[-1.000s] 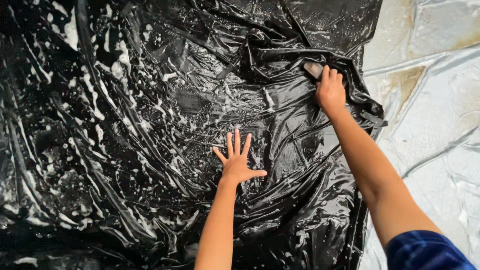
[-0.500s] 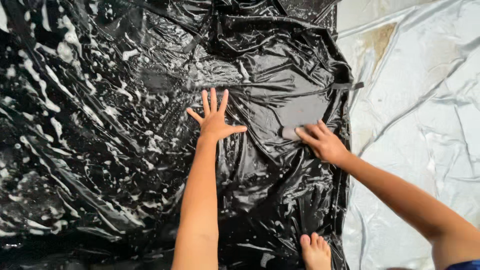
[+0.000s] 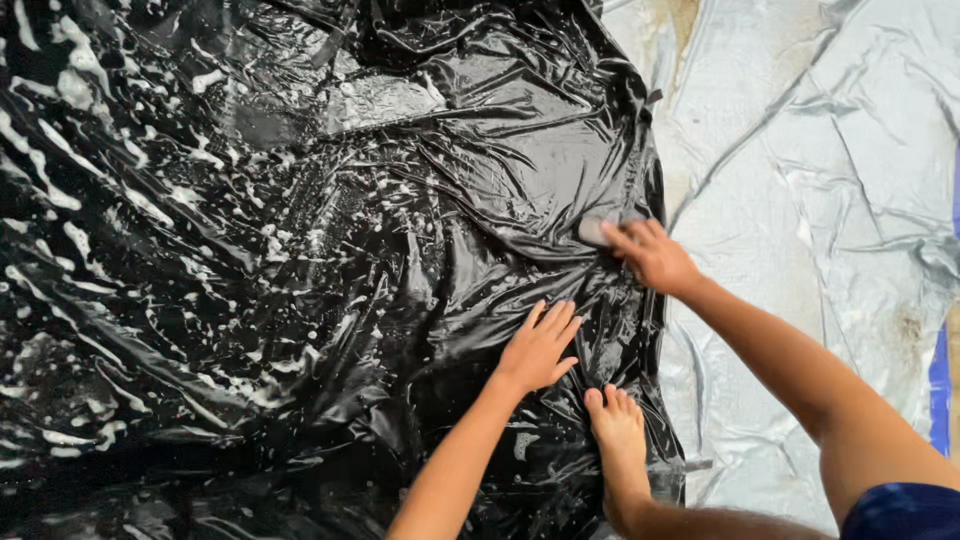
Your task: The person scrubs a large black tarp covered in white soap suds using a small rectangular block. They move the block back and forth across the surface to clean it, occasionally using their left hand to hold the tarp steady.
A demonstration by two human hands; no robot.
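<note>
A large crinkled black plastic sheet [image 3: 300,250], wet and flecked with white soap foam, fills the left and middle of the head view. My left hand [image 3: 538,348] lies flat on it, palm down, fingers slightly apart. My right hand [image 3: 652,255] presses a small grey sponge [image 3: 594,231] onto the sheet close to its right edge. A bare foot [image 3: 617,425] rests on the black sheet just below my left hand.
A pale grey plastic sheet [image 3: 800,200], wrinkled and stained brown in places, lies to the right of the black one. A narrow blue strip [image 3: 938,385] shows at the far right edge.
My right hand has slid the sponge down the sheet's right edge, nearer to me. My left hand has shifted lower and closer to my right. My bare foot has come further into view.
</note>
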